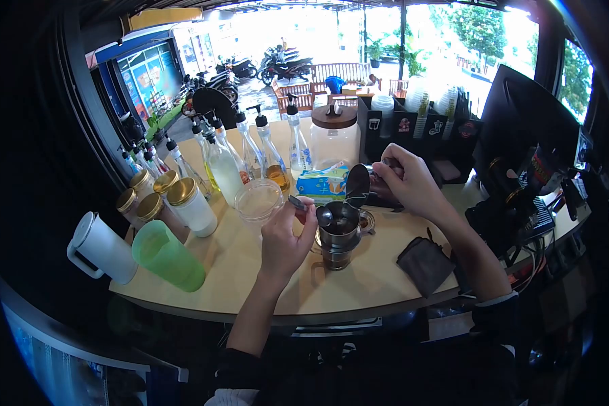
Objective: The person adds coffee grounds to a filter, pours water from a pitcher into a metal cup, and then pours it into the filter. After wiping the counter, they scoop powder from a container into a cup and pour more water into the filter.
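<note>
A small metal spoon (324, 216) is in my left hand (287, 237), fingers closed round its handle. The bowl of the spoon is at the rim of a metal coffee dripper (340, 237). This dripper sits on a clear glass cup (336, 260) with dark liquid in it. My right hand (404, 177) is closed on a dark, shiny vessel (358, 184), tilted with its rounded mouth towards the dripper. What kind of vessel it is I cannot make out. Behind the dripper lies a blue and white packet (323, 183).
Left are pump bottles (223, 169), gold-lidded jars (193, 210), a clear round container (259, 199), a green pitcher (172, 260) and a white jug (103, 247). Right are a dark folded cloth (426, 264) and a black cup holder (419, 128). A wooden-lidded glass jar (334, 142) stands behind.
</note>
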A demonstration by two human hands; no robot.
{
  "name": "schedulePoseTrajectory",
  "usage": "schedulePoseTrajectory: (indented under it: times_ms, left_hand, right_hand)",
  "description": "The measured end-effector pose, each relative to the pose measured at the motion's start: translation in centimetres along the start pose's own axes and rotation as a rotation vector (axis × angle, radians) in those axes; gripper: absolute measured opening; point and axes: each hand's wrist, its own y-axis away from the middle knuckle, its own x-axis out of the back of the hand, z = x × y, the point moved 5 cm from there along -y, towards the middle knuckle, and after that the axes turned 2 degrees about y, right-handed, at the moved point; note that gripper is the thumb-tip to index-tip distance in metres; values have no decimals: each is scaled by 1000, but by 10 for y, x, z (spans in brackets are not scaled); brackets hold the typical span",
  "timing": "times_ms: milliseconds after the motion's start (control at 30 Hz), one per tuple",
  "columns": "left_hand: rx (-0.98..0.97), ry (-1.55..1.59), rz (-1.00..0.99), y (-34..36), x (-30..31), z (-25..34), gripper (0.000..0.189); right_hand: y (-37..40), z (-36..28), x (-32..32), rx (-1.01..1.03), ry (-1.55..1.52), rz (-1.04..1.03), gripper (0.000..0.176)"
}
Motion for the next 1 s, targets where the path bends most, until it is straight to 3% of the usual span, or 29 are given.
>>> schedulePoseTrajectory:
  times_ms: [367,467,533,1000]
  left_hand:
    - [82,15,-7,-2,7,8,9]
    - [74,17,-1,-3,9,5,10]
    - [-43,-24,34,-4,10,6,12]
    - [-34,-58,-2,-3,7,3,11]
  right_hand:
    - [5,-5,0,-22,-37,-28,20]
    - [5,-11,-3,-16,-85,-21,19]
    - [4,-12,-6,-26,-88,-30,20]
    - [-9,-5,-19,-3,-88,-38,24]
